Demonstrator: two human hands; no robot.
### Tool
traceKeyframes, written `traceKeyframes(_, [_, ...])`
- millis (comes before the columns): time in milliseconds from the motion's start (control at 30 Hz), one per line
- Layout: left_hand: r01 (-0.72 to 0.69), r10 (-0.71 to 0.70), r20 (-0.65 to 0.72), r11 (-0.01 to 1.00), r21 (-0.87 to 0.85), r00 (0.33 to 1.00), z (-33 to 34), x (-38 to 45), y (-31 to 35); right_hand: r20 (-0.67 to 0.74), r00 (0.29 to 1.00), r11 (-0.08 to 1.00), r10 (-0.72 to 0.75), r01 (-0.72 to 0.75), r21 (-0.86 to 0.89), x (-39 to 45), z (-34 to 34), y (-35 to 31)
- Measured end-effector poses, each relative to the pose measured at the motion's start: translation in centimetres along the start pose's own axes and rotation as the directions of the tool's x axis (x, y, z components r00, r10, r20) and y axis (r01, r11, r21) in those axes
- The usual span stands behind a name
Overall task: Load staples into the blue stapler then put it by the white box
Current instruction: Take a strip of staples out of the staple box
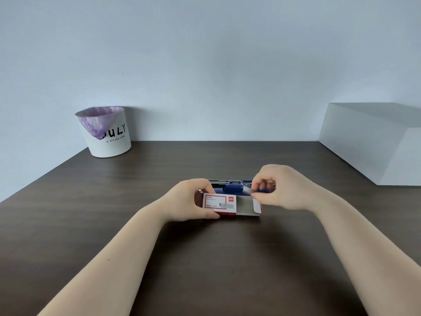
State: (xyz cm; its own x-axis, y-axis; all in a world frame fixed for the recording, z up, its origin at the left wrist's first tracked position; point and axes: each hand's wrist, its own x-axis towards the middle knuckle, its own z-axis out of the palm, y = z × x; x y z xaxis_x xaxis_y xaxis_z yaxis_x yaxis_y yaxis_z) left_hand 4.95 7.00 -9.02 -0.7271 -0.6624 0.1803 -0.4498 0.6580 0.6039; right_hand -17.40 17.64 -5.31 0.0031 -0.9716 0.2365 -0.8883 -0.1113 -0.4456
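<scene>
A small red and white staple box [219, 203] lies on the dark table with its inner tray slid out to the right, showing grey staples [245, 205]. My left hand [193, 199] grips the box at its left end. My right hand [282, 188] pinches a silvery strip of staples [247, 190] just above the open tray. The blue stapler [232, 187] lies right behind the box, flipped open so its metal magazine rail shows; my hands hide both of its ends. The big white box [373, 142] stands at the far right of the table.
A white bin [107, 133] with a purple liner and black lettering stands at the back left against the pale wall. The dark wooden table [205, 258] stretches wide around my forearms.
</scene>
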Motion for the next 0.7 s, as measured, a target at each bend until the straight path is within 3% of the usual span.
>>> traceKeyframes(133, [-0.033, 0.035, -0.016, 0.997, 0.071, 0.999, 0.0, 0.1, -0.1, 0.028, 0.986, 0.98, 0.167, -0.169, 0.108, -0.1, 0.2, 0.7])
traceKeyframes(267, [-0.032, 0.033, -0.012, 0.996, 0.089, 0.999, -0.1, 0.1, -0.1, 0.085, 0.969, 0.96, 0.234, -0.244, 0.138, 0.0, 0.4, 0.9])
traceKeyframes(533, [-0.012, 0.012, -0.005, 0.997, 0.08, 1.0, 0.0, 0.0, 0.4, 0.138, 0.972, 0.953, 0.192, -0.218, 0.212, -0.2, 1.1, -0.3])
traceKeyframes(700, [0.003, -0.003, 0.009, 0.995, 0.103, 1.0, 0.1, -0.1, 0.9, 0.159, 0.978, 0.976, 0.131, -0.156, 0.153, -0.1, 1.6, -0.9])
